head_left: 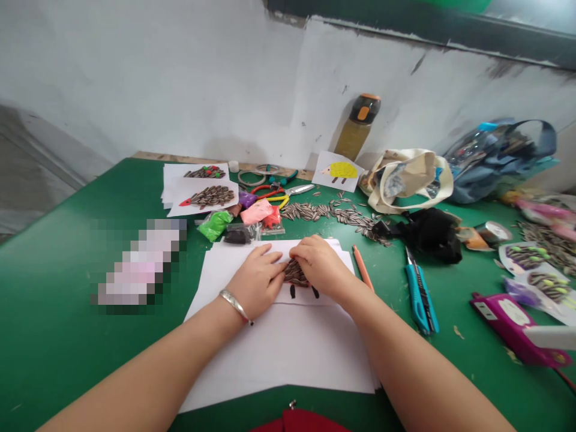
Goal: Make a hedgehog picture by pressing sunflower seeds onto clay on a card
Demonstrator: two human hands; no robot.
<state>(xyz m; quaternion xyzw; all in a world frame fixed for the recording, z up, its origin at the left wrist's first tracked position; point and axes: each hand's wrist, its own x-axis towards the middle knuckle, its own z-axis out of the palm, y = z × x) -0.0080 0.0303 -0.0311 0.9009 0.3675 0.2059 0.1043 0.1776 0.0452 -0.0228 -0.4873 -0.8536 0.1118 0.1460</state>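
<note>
Work in hand: a patch of dark, grey-striped seeds (296,273) on a small white paper sheet (303,296), which lies on a larger white paper stack (279,351) on the green surface (54,336).

Done: seeds sit closely packed above 2 short black strokes (293,292). The work is judged well advanced.

Left: the patch's ends are covered, so completeness cannot be confirmed. Loose striped seeds (306,211) lie beyond the stack.

Left hand (256,279): fingers apart, tips at the patch's left edge. Right hand (326,267): fingers bunched at the patch's upper right; whether they grip a seed cannot be told.

Reference: a white seed-covered sheet with a red pointed end (211,196), rear left, appears finished.
</note>
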